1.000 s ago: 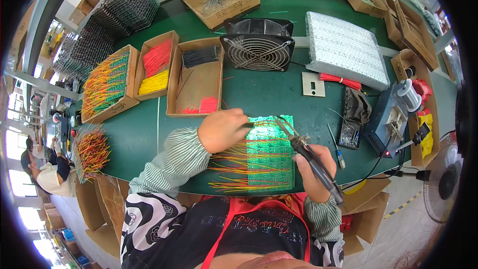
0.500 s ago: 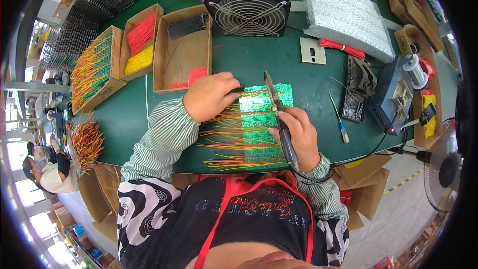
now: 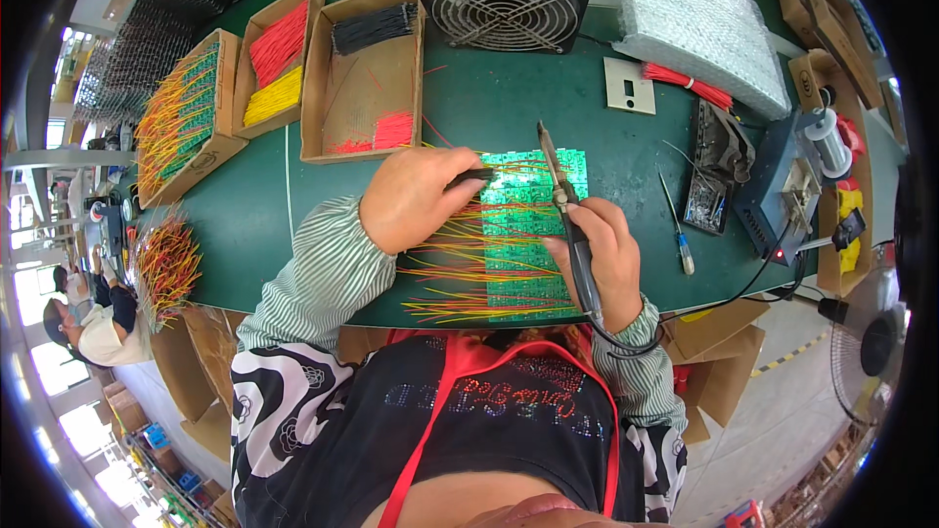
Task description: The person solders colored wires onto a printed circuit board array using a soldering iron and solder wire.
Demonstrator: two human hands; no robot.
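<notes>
My left hand is closed on a small bunch of black wires, their ends over the upper left edge of a green circuit board panel. Red and yellow wires run out leftward from rows on that panel. In my right hand is a soldering iron, gripped by its dark handle. Its tip points away from me above the panel's far part. Whether it touches anything, I cannot tell.
Cardboard boxes of red, yellow and black wires stand far left, beside a box of wired boards. A fan is at the back. To the right are a screwdriver, a black tray and a soldering station.
The whole view has shifted slightly. My left hand has come a little nearer to me along the panel's edge, and more of the black wires shows. Both grips are the same.
</notes>
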